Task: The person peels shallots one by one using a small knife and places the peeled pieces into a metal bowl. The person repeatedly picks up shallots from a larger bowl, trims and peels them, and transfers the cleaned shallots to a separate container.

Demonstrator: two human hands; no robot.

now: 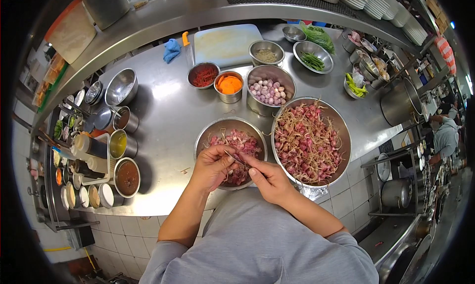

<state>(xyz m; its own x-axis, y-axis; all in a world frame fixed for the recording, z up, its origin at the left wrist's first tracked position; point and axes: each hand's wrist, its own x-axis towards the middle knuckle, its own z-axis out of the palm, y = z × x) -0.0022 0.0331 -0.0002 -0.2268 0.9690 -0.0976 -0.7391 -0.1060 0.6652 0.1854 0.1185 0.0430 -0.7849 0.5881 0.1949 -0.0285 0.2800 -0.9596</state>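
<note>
Both hands meet above a steel bowl of shallot skins and trimmings. My right hand grips a small knife, its thin blade pointing towards my left hand. The fingertips of my left hand are pinched together at the blade, around a small reddish piece that looks like a shallot, mostly hidden by the fingers. Right of the hands stands a larger steel bowl heaped with unpeeled red shallots with dry roots. Behind the trimmings, a steel pot holds peeled shallots.
Sliced carrots, dried red chillies and green beans sit in steel bowls farther back. A cutting board lies beside an orange-handled knife and blue cloth. Sauce containers line the left; a shelf overhangs the back.
</note>
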